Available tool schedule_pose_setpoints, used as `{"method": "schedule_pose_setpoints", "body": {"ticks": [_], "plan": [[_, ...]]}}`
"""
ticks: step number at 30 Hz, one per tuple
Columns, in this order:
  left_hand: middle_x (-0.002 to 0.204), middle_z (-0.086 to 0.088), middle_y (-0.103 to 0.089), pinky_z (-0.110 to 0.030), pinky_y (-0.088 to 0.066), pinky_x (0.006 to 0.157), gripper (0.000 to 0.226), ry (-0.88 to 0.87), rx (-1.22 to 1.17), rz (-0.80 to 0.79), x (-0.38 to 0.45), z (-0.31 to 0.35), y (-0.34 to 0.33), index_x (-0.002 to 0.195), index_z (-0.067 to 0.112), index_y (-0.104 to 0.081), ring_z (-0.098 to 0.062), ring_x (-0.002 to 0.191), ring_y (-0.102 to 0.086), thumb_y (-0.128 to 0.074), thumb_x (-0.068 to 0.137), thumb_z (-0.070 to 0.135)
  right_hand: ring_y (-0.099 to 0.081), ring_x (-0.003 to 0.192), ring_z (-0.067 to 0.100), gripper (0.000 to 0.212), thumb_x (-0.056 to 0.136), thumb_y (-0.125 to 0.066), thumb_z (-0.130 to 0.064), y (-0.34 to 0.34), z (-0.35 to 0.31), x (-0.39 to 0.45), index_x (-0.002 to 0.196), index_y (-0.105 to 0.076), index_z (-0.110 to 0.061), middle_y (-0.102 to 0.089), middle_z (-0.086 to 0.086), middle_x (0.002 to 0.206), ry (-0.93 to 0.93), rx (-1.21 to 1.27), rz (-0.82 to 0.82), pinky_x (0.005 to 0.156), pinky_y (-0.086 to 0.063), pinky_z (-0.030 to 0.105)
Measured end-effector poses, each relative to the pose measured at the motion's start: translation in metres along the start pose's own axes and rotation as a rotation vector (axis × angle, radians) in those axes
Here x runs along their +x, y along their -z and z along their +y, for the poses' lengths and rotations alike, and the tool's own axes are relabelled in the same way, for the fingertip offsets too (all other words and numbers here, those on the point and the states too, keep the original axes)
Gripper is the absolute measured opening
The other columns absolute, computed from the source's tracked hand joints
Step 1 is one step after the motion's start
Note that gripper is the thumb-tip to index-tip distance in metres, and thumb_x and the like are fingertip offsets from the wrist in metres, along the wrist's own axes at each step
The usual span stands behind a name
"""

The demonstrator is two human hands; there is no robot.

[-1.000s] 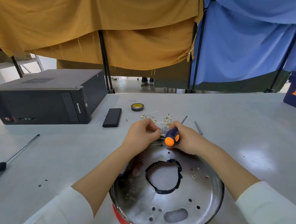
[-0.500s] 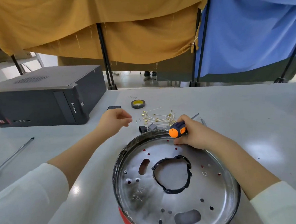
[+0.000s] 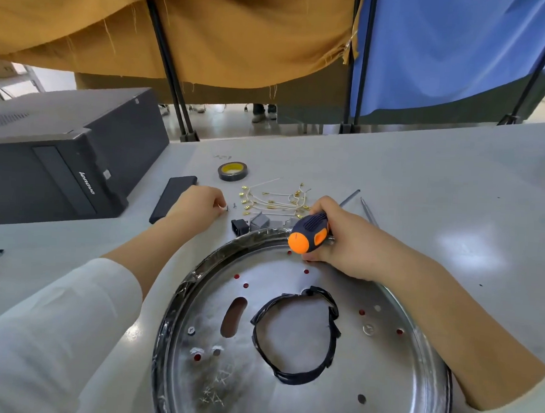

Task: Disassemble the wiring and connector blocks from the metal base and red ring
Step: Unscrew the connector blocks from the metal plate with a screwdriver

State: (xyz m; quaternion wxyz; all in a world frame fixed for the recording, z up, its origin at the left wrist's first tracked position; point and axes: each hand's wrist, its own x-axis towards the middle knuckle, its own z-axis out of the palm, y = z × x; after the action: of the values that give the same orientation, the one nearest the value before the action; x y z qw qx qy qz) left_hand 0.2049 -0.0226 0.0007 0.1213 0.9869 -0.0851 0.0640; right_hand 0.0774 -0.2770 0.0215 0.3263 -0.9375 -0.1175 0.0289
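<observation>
Grey tabletop [image 3: 424, 170] carries everything, with mustard and blue cloths hung on black poles behind it. Largest on it is a black desktop computer case [image 3: 62, 163] at the far left, lying flat, its front panel reading "lenovo" in white letters. Nearest the camera sits the round metal base [image 3: 304, 350], shiny, pierced with small holes and two oblong slots; red shows through several holes, so the red ring lies beneath it, mostly hidden. A loop of black tape or sleeving [image 3: 292, 337] lies on the middle of the base. The right hand [image 3: 342, 238] rests on the base's far rim, fingers wrapped round a screwdriver [image 3: 309, 235] with a navy and orange handle; its tip is hidden. The left hand [image 3: 198, 202] is on the table beyond the base, fingertips pinched on something tiny, too small to name. A black phone [image 3: 170, 201] lies just beside that hand. Beyond the base rim lie loose white wires [image 3: 274, 200] with brass terminals, and the grey and black connector blocks [image 3: 251, 224]. A roll of black tape [image 3: 232, 171] with a yellow core sits farther back.
</observation>
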Motion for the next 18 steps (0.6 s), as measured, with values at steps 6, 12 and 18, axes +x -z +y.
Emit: {"method": "schedule_pose_setpoints", "body": {"ticks": [6,12,18], "plan": [[0.107,-0.005,-0.064,-0.026,-0.041,0.076,0.025,0.012,0.0,-0.022,0.001,-0.002,-0.001,0.116,0.013,-0.057,-0.02,0.094,-0.055,-0.056,0.092,0.02,-0.056,0.088,0.015,0.05,0.081,-0.074,-0.031,0.0,-0.001,0.0,0.106,-0.031,-0.034,-0.06,-0.004,0.102,-0.011,0.001,0.0,0.081,-0.048,0.035],[0.104,-0.006,-0.061,-0.029,-0.042,0.073,0.049,0.039,-0.131,0.035,-0.027,0.006,0.007,0.137,0.012,-0.034,-0.02,0.087,-0.054,-0.053,0.093,0.019,-0.055,0.087,0.014,0.049,0.079,-0.075,-0.031,-0.001,-0.001,0.0,0.101,-0.031,-0.037,-0.058,-0.01,0.097,-0.033,0.015,0.042,0.076,-0.046,0.034],[0.103,0.006,-0.063,-0.025,-0.042,0.073,0.022,0.017,-0.436,0.043,-0.087,0.027,0.037,0.11,0.022,-0.059,-0.011,0.082,-0.057,-0.049,0.095,0.035,-0.055,0.08,0.017,0.045,0.081,-0.07,-0.032,-0.004,-0.005,-0.005,0.095,-0.027,-0.038,-0.055,-0.012,0.085,-0.067,-0.086,0.099,0.074,-0.048,0.039]]}}
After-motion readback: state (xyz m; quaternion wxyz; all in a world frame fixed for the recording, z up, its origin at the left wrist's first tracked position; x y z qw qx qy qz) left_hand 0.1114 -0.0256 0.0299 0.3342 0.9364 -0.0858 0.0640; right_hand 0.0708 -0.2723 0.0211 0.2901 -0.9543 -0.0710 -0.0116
